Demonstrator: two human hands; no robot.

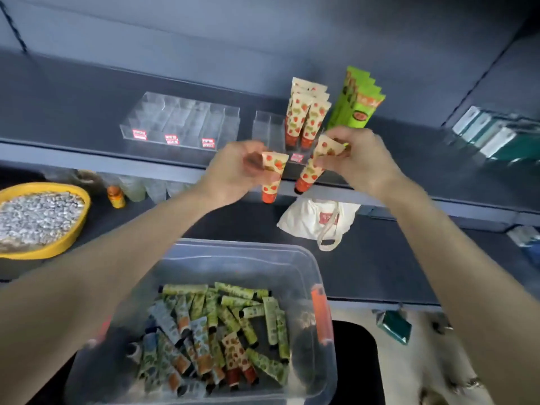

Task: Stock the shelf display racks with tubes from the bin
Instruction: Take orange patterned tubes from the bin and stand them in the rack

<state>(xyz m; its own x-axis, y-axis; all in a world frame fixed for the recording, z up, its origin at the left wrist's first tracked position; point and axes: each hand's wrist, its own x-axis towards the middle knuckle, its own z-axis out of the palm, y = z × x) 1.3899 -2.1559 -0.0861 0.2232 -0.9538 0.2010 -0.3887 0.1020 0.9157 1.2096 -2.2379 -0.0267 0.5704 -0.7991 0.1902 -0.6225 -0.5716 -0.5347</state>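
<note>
My left hand [233, 168] grips a cream tube with a strawberry print [271, 182], cap down. A second strawberry tube [311, 171] hangs cap down from my right hand [362, 156], pinched near its flat end. Both tubes hang just in front of the right clear rack [267, 127] on the shelf. That rack holds several strawberry tubes [304, 118] and several green tubes [356, 103] standing upright. The left clear rack [181, 121] has nothing in its slots. Below me, the clear plastic bin [315, 276] holds several mixed tubes [216, 331].
A yellow bowl [73, 235] of silvery pieces sits on the lower shelf at left, beside a small orange bottle [116, 197]. A white cloth bag [318, 220] lies on that shelf below my right hand. Green and white boxes [493, 135] stand at the upper shelf's right.
</note>
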